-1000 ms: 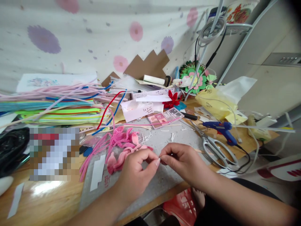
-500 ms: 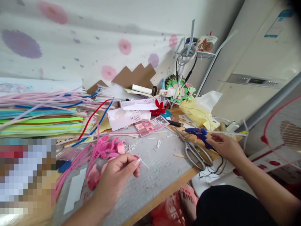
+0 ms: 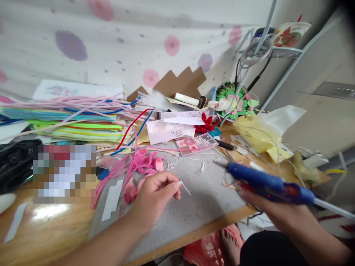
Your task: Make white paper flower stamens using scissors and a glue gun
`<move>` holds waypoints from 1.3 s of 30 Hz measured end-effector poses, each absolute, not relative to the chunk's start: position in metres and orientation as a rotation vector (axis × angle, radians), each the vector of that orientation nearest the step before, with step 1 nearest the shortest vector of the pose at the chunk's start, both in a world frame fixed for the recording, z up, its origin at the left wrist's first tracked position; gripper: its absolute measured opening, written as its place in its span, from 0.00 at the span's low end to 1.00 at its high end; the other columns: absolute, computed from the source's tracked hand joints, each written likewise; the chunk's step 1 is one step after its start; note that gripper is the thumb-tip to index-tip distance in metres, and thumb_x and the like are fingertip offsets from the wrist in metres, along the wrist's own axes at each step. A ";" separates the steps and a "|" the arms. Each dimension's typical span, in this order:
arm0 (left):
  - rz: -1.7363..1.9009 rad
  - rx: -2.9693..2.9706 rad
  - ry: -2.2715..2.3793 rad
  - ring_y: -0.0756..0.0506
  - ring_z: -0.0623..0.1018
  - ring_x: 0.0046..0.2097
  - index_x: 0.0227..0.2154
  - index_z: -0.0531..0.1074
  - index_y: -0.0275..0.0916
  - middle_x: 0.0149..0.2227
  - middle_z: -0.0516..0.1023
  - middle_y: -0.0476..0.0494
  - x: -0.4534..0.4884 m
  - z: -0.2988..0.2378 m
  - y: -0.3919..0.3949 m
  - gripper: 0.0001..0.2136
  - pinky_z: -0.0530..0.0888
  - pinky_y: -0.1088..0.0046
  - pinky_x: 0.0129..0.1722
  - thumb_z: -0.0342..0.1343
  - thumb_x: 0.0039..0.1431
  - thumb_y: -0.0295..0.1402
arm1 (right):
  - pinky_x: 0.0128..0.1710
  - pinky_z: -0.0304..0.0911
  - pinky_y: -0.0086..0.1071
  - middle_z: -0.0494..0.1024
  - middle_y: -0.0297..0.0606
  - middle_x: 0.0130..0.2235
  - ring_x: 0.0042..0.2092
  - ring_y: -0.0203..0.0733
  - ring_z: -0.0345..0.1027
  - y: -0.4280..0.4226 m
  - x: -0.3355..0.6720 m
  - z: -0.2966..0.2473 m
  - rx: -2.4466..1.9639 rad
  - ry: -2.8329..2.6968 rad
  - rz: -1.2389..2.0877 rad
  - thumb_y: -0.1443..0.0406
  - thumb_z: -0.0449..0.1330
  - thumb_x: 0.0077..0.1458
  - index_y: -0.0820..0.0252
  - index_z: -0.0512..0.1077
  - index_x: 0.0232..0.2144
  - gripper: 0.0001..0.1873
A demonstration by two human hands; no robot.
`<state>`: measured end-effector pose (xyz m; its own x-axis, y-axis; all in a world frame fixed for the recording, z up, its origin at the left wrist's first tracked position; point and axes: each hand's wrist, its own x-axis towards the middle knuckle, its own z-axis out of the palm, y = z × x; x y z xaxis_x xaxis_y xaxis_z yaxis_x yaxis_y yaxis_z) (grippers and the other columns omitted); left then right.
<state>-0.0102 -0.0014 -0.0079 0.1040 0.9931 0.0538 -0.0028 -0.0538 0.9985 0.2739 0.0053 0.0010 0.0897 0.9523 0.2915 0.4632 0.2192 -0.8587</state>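
My left hand (image 3: 156, 197) is closed in a pinch over the grey cutting mat (image 3: 205, 207), holding a thin white strand (image 3: 186, 188) whose end sticks out past the fingertips. Beside that hand lie pink petals (image 3: 130, 191) and a bunch of bright pink pipe cleaners (image 3: 142, 161). My right hand (image 3: 273, 208) is wrapped round a blue glue gun (image 3: 255, 179), raised above the mat's right side with its nozzle toward the left. A clear glue stick (image 3: 332, 207) protrudes from its back. The gun covers most of the scissors behind it.
Pipe cleaners in several colours (image 3: 74, 125) are piled at the left. White paper (image 3: 165, 132), a red flower (image 3: 205, 123) and a palette (image 3: 196, 143) lie at the back. Yellow packaging (image 3: 252, 133) and a metal rack (image 3: 288, 52) stand right. White scraps (image 3: 203, 167) dot the mat.
My right hand has picked up the glue gun from beside the scissors and brought it nearer, nozzle leftward. My left hand still pinches the white strand. The view has turned left.
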 end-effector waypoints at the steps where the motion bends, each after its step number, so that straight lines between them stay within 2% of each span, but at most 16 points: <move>1: 1.175 1.291 1.110 0.49 0.72 0.28 0.23 0.72 0.39 0.21 0.74 0.50 -0.010 -0.008 -0.002 0.07 0.67 0.71 0.33 0.53 0.55 0.30 | 0.37 0.72 0.39 0.80 0.38 0.36 0.36 0.49 0.75 0.000 0.264 0.002 -1.386 -1.647 0.624 0.57 0.68 0.38 0.52 0.76 0.35 0.18; 3: 1.180 1.296 1.124 0.49 0.73 0.28 0.23 0.72 0.38 0.21 0.74 0.51 -0.010 -0.008 -0.002 0.07 0.67 0.71 0.33 0.53 0.54 0.29 | 0.33 0.72 0.38 0.79 0.37 0.34 0.35 0.49 0.74 -0.006 0.249 0.006 -1.344 -1.876 0.613 0.59 0.66 0.43 0.51 0.76 0.34 0.11; 6: 1.183 1.299 1.130 0.49 0.73 0.28 0.23 0.72 0.38 0.21 0.74 0.51 -0.010 -0.007 -0.003 0.07 0.68 0.72 0.32 0.53 0.55 0.28 | 0.25 0.68 0.35 0.76 0.36 0.27 0.31 0.47 0.72 -0.004 0.237 0.016 -1.219 -2.148 0.650 0.63 0.62 0.49 0.51 0.73 0.27 0.00; 9: 1.181 1.283 1.128 0.50 0.72 0.27 0.22 0.72 0.38 0.21 0.74 0.50 -0.009 -0.006 -0.003 0.07 0.67 0.73 0.30 0.53 0.54 0.28 | 0.25 0.66 0.34 0.72 0.36 0.25 0.29 0.45 0.70 0.000 0.230 0.025 -1.141 -2.239 0.676 0.65 0.59 0.52 0.52 0.70 0.24 0.06; 18: 1.155 1.257 1.101 0.49 0.72 0.27 0.23 0.72 0.38 0.21 0.75 0.49 -0.008 -0.003 -0.005 0.06 0.66 0.73 0.27 0.54 0.53 0.29 | 0.32 0.62 0.34 0.68 0.34 0.30 0.32 0.40 0.64 0.002 0.224 0.025 -1.127 -2.256 0.805 0.65 0.55 0.56 0.56 0.65 0.27 0.06; 24: 1.171 1.271 1.057 0.50 0.71 0.27 0.22 0.72 0.38 0.21 0.74 0.49 -0.008 -0.003 -0.007 0.06 0.66 0.73 0.27 0.54 0.52 0.29 | 0.32 0.61 0.35 0.66 0.34 0.30 0.32 0.39 0.64 -0.001 0.226 0.025 -1.159 -2.269 0.828 0.65 0.53 0.58 0.56 0.64 0.27 0.07; 29: 1.173 1.367 1.042 0.49 0.72 0.28 0.24 0.73 0.38 0.23 0.75 0.48 -0.010 -0.003 -0.005 0.06 0.67 0.72 0.30 0.54 0.53 0.29 | 0.32 0.62 0.36 0.67 0.35 0.30 0.32 0.40 0.64 0.000 0.226 0.026 -1.133 -2.283 0.814 0.65 0.55 0.56 0.56 0.63 0.27 0.06; 36: 1.154 1.464 1.088 0.48 0.72 0.29 0.24 0.73 0.38 0.23 0.75 0.48 -0.012 -0.002 -0.006 0.06 0.67 0.72 0.31 0.54 0.54 0.28 | 0.26 0.62 0.34 0.69 0.36 0.29 0.31 0.41 0.65 0.000 0.231 0.022 -1.096 -2.270 0.764 0.66 0.56 0.55 0.54 0.64 0.24 0.08; 39: 1.158 1.523 1.116 0.49 0.72 0.28 0.24 0.73 0.38 0.24 0.74 0.48 -0.011 -0.001 -0.007 0.06 0.68 0.72 0.30 0.53 0.53 0.27 | 0.28 0.63 0.34 0.68 0.35 0.29 0.30 0.40 0.65 -0.001 0.231 0.025 -1.130 -2.291 0.787 0.65 0.55 0.56 0.55 0.65 0.26 0.07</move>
<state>-0.0113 -0.0070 -0.0007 0.1562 0.9725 0.1727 0.1368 -0.1945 0.9713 0.2308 -0.0011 0.0246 -0.5540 0.8186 0.1517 0.5523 0.4977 -0.6687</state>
